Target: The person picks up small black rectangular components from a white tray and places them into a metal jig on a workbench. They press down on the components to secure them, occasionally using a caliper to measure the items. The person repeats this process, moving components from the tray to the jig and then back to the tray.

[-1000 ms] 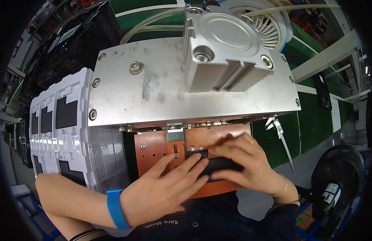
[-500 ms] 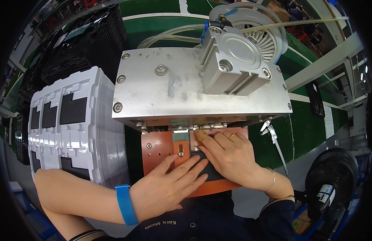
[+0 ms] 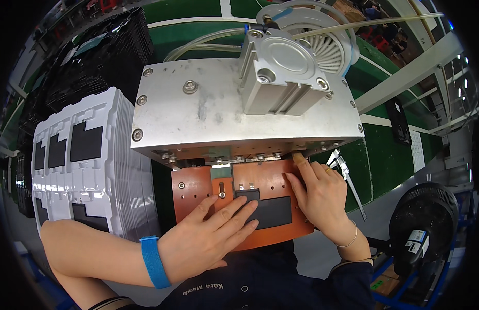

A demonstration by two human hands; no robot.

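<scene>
A black, flat L-shaped piece [image 3: 273, 211] lies on the orange fixture plate [image 3: 270, 178] in front of a metal pneumatic press [image 3: 193, 119]. My left hand [image 3: 206, 237] rests flat with its fingers spread, the fingertips on the left part of that black piece. Two small shiny metal tabs [image 3: 246, 186] show at its upper edge. At the plate's right end is my right hand [image 3: 324, 195], thumb apart from the other fingers and nothing visible in it. Its index finger, with a yellowish cover on the tip, reaches to the press's lower front edge.
Stacked white trays [image 3: 115, 175] holding similar black pieces stand at the left, with black trays [image 3: 100, 67] behind them. A caliper [image 3: 348, 178] lies on the green table right of the press. A black fan [image 3: 423, 227] stands at the lower right. Clear tubes [image 3: 208, 44] run behind the press.
My right hand has moved right along the plate, from beside the left fingertips to its right end, uncovering the black piece and metal tabs. My left hand stays on the piece. The view has shifted slightly.
</scene>
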